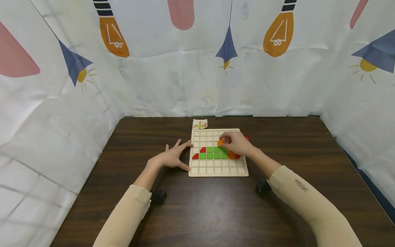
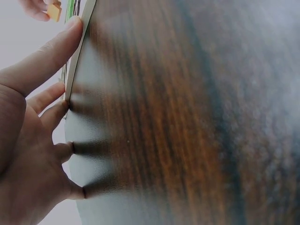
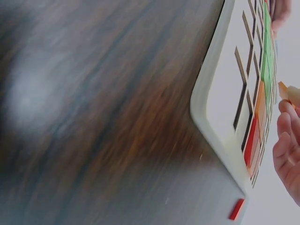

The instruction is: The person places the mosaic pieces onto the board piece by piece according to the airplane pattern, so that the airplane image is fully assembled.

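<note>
A wooden grid board (image 1: 218,170) lies on the table, with green square tiles (image 1: 210,155), red rounded tiles (image 1: 195,156) and an orange tile (image 1: 231,155) set in its middle rows. Over the board my right hand (image 1: 237,143) pinches an orange square tile (image 1: 220,143) between thumb and fingers; the tile also shows in the left wrist view (image 2: 54,12). At the board's left edge my left hand (image 1: 172,156) rests with fingers spread, the thumb and index finger touching the rim.
A small picture card (image 1: 200,124) with a coloured grid pattern lies just behind the board. One red tile (image 3: 236,209) sits on the table beyond the board's right side. The dark wooden table (image 1: 210,212) meets a printed white curtain (image 1: 185,85) at its back edge.
</note>
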`<state>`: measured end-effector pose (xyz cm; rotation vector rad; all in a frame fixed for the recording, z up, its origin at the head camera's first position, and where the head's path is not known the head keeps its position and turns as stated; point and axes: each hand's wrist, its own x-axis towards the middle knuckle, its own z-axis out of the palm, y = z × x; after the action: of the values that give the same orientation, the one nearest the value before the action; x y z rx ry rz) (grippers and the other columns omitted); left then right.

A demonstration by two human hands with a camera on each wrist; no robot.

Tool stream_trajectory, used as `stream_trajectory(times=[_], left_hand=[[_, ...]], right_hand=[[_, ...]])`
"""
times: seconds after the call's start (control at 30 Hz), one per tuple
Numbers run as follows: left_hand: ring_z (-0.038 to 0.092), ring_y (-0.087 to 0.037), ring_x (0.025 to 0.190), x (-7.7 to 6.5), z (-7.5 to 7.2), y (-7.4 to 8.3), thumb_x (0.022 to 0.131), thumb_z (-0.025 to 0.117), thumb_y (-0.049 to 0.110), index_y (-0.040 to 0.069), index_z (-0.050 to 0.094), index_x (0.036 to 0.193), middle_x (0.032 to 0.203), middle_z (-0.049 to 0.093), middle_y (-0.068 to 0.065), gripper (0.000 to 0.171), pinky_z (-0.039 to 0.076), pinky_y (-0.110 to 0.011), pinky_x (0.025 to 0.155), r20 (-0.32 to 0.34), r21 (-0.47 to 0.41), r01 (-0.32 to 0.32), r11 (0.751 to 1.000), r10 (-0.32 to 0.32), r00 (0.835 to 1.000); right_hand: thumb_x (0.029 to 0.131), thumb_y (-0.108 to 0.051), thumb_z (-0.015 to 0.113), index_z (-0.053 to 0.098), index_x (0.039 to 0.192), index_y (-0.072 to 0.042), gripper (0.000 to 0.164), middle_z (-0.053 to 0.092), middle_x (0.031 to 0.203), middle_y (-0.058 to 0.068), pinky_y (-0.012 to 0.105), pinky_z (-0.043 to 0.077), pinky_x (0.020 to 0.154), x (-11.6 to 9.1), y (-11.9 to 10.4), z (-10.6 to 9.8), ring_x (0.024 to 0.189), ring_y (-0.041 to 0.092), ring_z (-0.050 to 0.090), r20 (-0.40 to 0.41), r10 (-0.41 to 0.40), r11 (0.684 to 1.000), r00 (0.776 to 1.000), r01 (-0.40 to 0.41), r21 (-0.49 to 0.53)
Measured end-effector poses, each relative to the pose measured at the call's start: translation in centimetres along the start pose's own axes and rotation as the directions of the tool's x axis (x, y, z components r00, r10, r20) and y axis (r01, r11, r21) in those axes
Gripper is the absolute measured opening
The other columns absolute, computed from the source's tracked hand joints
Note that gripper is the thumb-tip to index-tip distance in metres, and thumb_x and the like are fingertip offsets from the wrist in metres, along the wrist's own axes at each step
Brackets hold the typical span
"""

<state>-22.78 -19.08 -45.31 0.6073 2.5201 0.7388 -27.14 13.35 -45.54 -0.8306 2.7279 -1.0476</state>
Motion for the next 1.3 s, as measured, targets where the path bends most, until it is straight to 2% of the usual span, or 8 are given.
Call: stream_trajectory(times=[0.53,0.8,1.0,1.3], left_hand=[[-0.009,-0.037,0.156,-0.1,-0.1,0.0,0.081,0.089,0.041,0.018,0.034,0.16,0.171,0.011,-0.007,0.099,-0.012,-0.076,0.11,0.002,-0.001,0.006,1.0,-0.006,1.0],[-0.009,-0.037,0.155,-0.1,0.0,0.2,0.081,0.089,0.041,0.018,0.034,0.16,0.172,0.01,-0.007,0.099,-0.012,-0.076,0.11,0.002,-0.001,0.005,1.0,-0.005,1.0],[-0.009,-0.037,0.155,-0.1,0.0,0.2,0.081,0.089,0.041,0.018,0.033,0.16,0.172,0.01,-0.007,0.099,-0.012,-0.076,0.11,0.006,0.0,0.002,1.0,-0.002,1.0],[-0.009,-0.036,0.156,-0.1,0.0,0.1,0.081,0.089,0.042,0.019,0.033,0.16,0.172,0.01,-0.006,0.099,-0.012,-0.075,0.111,0.002,-0.002,0.008,1.0,-0.008,1.0]], right_hand=[[0.094,-0.014,0.076,0.072,0.114,-0.002,0.024,0.068,0.093,0.004,0.037,0.055,0.079,1.3,-0.9,1.4,0.081,0.018,0.063,0.023,0.053,0.998,0.998,-0.052,-0.04],[0.094,-0.013,0.076,0.072,0.114,-0.004,0.022,0.07,0.094,0.004,0.039,0.055,0.081,1.6,-1.2,1.5,0.085,0.019,0.066,0.02,0.076,0.993,0.997,-0.073,-0.096],[0.093,-0.016,0.078,0.072,0.116,-0.005,0.026,0.07,0.095,0.004,0.039,0.055,0.082,1.5,-1.3,1.4,0.085,0.019,0.065,0.044,0.092,0.991,0.995,-0.087,-0.098],[0.095,-0.013,0.071,0.072,0.117,-0.004,0.023,0.07,0.097,0.006,0.037,0.054,0.074,1.3,-0.9,0.9,0.079,0.017,0.063,0.053,0.079,0.995,0.995,-0.075,-0.069]])
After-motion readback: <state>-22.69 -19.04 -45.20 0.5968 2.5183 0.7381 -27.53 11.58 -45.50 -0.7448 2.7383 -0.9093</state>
